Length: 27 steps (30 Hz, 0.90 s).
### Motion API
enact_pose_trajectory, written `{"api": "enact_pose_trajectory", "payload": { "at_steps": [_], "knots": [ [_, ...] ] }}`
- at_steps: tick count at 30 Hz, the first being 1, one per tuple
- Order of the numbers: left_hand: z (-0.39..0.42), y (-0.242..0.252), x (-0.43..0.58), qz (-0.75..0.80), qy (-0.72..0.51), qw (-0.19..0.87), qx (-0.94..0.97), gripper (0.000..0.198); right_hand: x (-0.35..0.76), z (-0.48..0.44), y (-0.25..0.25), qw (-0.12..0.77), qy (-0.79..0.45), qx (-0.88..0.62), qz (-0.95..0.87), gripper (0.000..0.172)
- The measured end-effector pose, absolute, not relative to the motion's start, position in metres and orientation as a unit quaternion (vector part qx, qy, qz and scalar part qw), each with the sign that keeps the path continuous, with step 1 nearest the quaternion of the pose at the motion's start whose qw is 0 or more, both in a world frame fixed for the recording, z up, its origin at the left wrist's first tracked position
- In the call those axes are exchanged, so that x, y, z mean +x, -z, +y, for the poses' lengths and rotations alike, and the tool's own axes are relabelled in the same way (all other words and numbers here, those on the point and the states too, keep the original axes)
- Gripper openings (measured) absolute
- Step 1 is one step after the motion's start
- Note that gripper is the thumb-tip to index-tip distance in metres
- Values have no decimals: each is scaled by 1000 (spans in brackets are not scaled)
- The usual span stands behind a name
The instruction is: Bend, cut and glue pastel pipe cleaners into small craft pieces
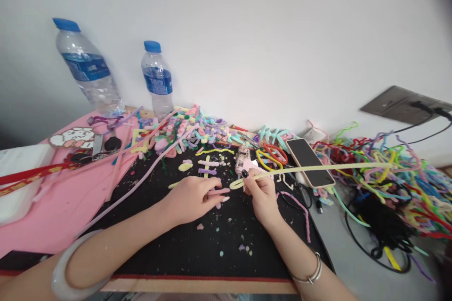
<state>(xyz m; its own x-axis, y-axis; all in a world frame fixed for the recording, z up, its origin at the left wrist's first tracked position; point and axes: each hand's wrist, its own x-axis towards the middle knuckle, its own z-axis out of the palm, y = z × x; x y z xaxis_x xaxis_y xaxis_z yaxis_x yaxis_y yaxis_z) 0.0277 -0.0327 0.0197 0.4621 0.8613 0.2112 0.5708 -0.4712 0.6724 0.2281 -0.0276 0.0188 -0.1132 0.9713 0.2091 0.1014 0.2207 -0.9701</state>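
Observation:
My right hand (263, 197) pinches a pale yellow pipe cleaner (328, 167) near its bent end. The end forms a narrow loop left of my thumb, and the long part stretches right past the phone. My left hand (194, 200) is closed with a short pink strip (219, 192) between thumb and fingers; my fingers partly hide it. Just beyond that hand, a yellow stem with purple and pink crosspieces (207, 170) lies on the black mat (176, 244). A pale yellow oval piece (185, 165) is nearby. A pink device (244, 162) lies behind my right hand.
Finished fuzzy pieces (190, 131) are heaped along the wall. Loose pipe cleaners (399, 174) pile up at right, beside a phone (310, 162) and black cables (381, 225). Two water bottles (88, 70) (157, 80) stand at back left. Pink sheet (84, 188) covers the left.

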Motion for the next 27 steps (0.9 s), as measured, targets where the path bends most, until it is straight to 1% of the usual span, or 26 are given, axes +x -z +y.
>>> {"api": "enact_pose_trajectory", "payload": {
  "at_steps": [2,4,7,9,11,14,17,21,24,27],
  "knots": [
    [-32,-22,26,461,-260,235,815,33,227,-28,-20,499,-433,-451,-600,39],
    [-32,-25,25,458,-269,220,818,36,226,-29,-22,501,-438,-455,-592,39],
    [-32,-26,24,417,-284,196,841,30,221,-32,-23,492,-462,-447,-587,38],
    [-33,-25,24,385,-281,174,862,24,218,-35,-23,473,-474,-434,-602,37],
    [-34,-22,25,358,-276,148,880,22,215,-37,-23,452,-474,-424,-626,36],
    [-34,-20,27,319,-300,103,893,27,213,-39,-22,437,-472,-419,-640,37],
    [-34,-21,30,295,-337,60,892,33,212,-39,-21,444,-492,-410,-626,37],
    [-34,-23,31,287,-334,10,898,43,212,-38,-20,450,-480,-411,-631,35],
    [-36,-22,31,294,-313,9,903,43,212,-38,-20,440,-464,-414,-648,33],
    [-36,-21,30,316,-295,69,899,38,213,-38,-21,430,-460,-412,-659,33]
  ]
}}
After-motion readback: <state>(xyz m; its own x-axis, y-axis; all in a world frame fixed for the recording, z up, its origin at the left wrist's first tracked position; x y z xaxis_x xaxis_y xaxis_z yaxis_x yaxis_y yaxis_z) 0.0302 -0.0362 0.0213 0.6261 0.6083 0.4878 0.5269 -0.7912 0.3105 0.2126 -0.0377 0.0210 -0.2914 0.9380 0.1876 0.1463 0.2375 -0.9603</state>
